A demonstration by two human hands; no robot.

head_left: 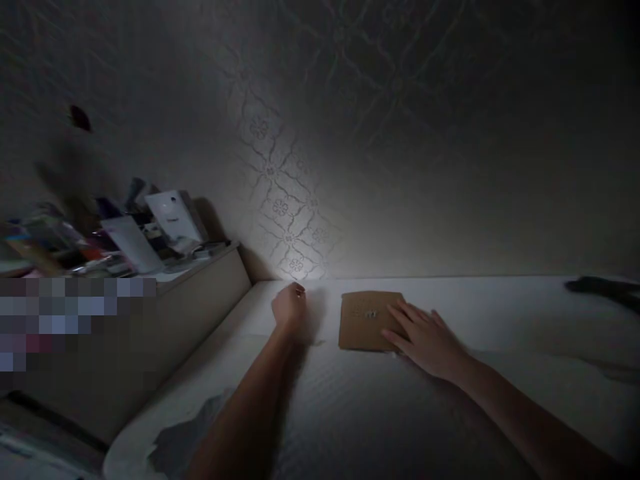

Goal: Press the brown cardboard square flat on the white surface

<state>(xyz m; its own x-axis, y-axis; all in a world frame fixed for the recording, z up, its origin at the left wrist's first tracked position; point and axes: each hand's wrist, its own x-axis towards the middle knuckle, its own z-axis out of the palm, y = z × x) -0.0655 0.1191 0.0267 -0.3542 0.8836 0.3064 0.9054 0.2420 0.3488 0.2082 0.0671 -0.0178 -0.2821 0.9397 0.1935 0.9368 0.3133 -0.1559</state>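
A square piece of brown cardboard (363, 333) lies flat on the white tabletop, with a small cluster of pale bits (371, 313) on its middle, too small to name. My right hand (425, 337) rests on the cardboard's right edge, fingers stretched out and spread. To the left of the cardboard and apart from it, my left hand (290, 307) is closed with its fingers curled in. Whatever it may hold is hidden by the hand itself.
On the left, a raised white cabinet (200, 327) carries a white box (175, 217), a white tube (133, 243) and other blurred items. A dark object (600, 287) lies at the far right. Patterned wallpaper (290, 207) rises behind the table. A grey patch (185, 437) shows near the front left.
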